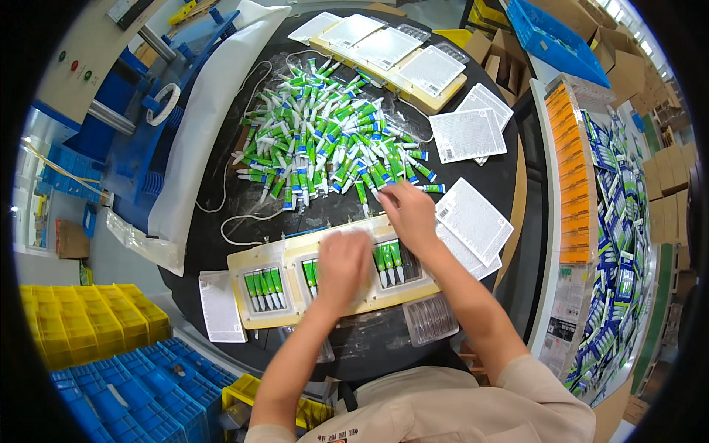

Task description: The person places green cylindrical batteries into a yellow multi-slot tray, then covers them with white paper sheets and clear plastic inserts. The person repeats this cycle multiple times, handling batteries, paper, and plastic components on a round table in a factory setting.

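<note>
A long cream fixture [238,279] lies on the round black table before me, with clear plastic blisters in its openings. Several small green-and-white tubes [264,286] stand in a row in its left opening, and more tubes [388,264] fill part of the right one. My left hand [344,267] is over the middle opening, smeared by motion, its fingers unclear. At the near edge of a big heap of tubes [317,133], my right hand [410,213] has its fingers pinched at the white end of a tube.
White printed cards [475,221] lie at the right, and another card [221,306] at the left. Clear blisters [430,320] sit by the near edge. A second fixture [421,94] with cards stands at the back. Blue crates [133,395] and yellow crates [88,321] are at lower left.
</note>
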### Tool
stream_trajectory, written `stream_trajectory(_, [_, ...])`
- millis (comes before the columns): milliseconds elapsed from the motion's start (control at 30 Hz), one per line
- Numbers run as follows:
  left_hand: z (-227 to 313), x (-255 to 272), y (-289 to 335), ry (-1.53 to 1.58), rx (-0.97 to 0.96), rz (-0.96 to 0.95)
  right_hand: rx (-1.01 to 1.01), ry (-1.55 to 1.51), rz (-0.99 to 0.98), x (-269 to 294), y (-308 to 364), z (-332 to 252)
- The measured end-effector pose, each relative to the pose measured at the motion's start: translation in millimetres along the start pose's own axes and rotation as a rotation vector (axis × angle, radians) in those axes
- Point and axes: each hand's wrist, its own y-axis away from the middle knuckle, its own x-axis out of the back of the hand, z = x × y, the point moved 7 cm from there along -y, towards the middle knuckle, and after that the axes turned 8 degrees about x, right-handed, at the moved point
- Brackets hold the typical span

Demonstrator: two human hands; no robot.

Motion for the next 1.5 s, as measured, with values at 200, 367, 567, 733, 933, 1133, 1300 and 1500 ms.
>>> stream_trajectory(200, [-84.3,-64.7,-92.1,-0.306,0.537,-0.437,-0.064,0.391,-0.323,-58.1,-36.0,30.6])
stream_trajectory(367, [-64.0,-66.0,-89.7,-0.299,0.451,-0.261,-0.261,0.068,-0.084,32.9,4.0,30.3])
stream_trajectory(567, [18.0,-14.5,-20.0,-0.001,0.266,0.041,-0.031,-0.016,-0.006,107.8,80.5,-24.8])
stream_trajectory(733, [69.8,-27.2,33.3,-0.037,0.095,0.169,0.336,0.154,-0.188,90.6,102.9,-50.3])
stream_trajectory(933, [68.8,-49.5,39.3,-0.115,0.127,0.191,0.402,0.133,-0.270,75.6,104.2,-45.0])
stream_trajectory(1133, [73.2,-52.0,45.0,-0.169,0.134,0.175,0.426,0.102,-0.289,73.5,103.9,-40.9])
stream_trajectory(1300, [72.4,-50.2,48.1,-0.130,0.134,0.158,0.492,0.138,-0.322,76.4,102.2,-48.2])
stream_trajectory(1500, [64.2,-58.3,40.7,-0.095,0.204,0.113,0.524,0.153,-0.386,83.9,99.6,-56.5])
